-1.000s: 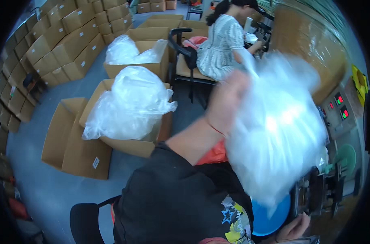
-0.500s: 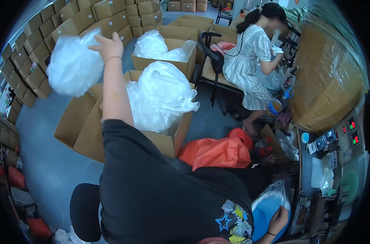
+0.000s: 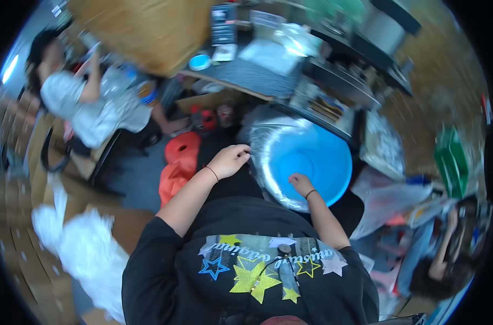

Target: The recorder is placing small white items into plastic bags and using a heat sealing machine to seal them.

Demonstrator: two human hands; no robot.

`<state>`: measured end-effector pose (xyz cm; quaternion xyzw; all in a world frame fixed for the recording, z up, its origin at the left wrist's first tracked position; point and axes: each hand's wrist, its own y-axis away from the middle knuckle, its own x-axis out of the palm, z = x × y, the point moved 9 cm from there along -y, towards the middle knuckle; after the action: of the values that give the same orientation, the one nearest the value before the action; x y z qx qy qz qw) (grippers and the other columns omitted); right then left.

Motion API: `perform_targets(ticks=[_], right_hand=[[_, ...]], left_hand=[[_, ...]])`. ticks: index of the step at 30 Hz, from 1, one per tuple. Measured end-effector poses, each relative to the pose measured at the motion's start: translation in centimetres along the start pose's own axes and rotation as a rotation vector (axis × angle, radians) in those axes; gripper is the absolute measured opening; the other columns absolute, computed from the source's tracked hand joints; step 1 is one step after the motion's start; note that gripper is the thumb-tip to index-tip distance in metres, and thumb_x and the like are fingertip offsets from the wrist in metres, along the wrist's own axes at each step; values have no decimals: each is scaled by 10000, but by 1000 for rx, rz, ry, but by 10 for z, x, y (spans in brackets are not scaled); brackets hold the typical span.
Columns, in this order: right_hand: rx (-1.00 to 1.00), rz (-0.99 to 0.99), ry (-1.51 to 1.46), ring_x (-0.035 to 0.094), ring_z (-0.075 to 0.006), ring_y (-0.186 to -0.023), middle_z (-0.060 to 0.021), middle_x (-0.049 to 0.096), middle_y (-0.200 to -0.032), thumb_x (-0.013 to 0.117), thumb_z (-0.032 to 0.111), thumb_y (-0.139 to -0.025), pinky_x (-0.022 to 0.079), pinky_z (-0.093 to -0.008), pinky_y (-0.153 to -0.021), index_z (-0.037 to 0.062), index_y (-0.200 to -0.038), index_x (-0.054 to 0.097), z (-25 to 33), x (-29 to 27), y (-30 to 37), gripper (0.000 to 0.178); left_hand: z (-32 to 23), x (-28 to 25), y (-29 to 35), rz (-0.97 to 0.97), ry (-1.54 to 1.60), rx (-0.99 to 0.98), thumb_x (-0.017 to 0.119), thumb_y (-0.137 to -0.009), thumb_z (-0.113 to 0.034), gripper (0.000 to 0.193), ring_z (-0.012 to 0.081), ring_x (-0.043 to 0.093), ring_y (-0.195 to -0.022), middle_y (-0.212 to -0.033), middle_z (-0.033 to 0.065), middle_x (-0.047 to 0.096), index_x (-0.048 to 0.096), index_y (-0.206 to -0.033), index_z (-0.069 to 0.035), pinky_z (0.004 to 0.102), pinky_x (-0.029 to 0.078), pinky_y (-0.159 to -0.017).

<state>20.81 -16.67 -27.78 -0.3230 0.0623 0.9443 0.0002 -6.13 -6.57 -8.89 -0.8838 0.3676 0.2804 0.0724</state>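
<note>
The blue tub [image 3: 333,162] stands before the torso, a clear bag [image 3: 261,142] along its left side, too blurred to trace its edges. The left hand [image 3: 227,162] has half-bent fingers beside the bag; the right hand [image 3: 301,185] curls loosely over the tub. Whether either grips the bag cannot be told. A white sack [image 3: 89,249] at lower left is smeared by blur.

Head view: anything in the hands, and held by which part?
Cannot be told: left hand beside thin clear plastic sheeting, right hand over round blue plastic tub.
</note>
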Motion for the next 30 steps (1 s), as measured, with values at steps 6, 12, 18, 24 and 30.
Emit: perform_targets(ticks=[6, 12, 18, 24, 30], right_hand=[[356, -312, -147, 649, -231, -754, -123, 676, -817, 612, 254, -936, 503, -355, -686, 31, -938, 669, -15, -104, 61, 230], [221, -184, -164, 616, -193, -740, -86, 644, -827, 665, 261, -924, 502, -325, -701, 44, -948, 662, 39, -78, 47, 218], [-33, -150, 199, 638, -303, -968, -170, 622, -1112, 692, 314, -898, 522, -417, -859, 19, -1079, 641, 187, -44, -19, 350], [141, -259, -926, 627, -199, -935, -62, 645, -1074, 644, 290, -958, 513, -357, -831, 43, -1160, 613, 77, -46, -32, 321], [289, -151, -1290, 601, -105, -845, 10, 649, -985, 575, 292, -1015, 486, -280, -730, 114, -1145, 613, 74, -65, 11, 224]], left_hand=[[60, 8, -93, -363, -189, -267, 578, -917, -549, 873, 517, 408, -1285, -1421, 370, 334, 285, -1474, 56, 437, 365, -1096], [158, 45, -124, -138, 904, -719, 437, -893, -753, 896, 331, 347, -1345, -1456, 188, 404, 384, -1456, -58, 579, 198, -1116], [58, 42, -118, -386, 114, -216, 711, -893, -296, 370, 179, 563, -880, -898, 13, 602, 549, -1115, -48, 344, 449, -766], [-11, 27, -77, -352, 513, 57, 614, -947, -110, 594, 183, 589, -960, -1211, 120, 472, 272, -1429, -50, 304, 533, -819], [-9, 111, -85, 301, 221, 95, 709, -915, -219, 337, 140, 587, -897, -960, 55, 609, 590, -1153, -12, 289, 495, -821]])
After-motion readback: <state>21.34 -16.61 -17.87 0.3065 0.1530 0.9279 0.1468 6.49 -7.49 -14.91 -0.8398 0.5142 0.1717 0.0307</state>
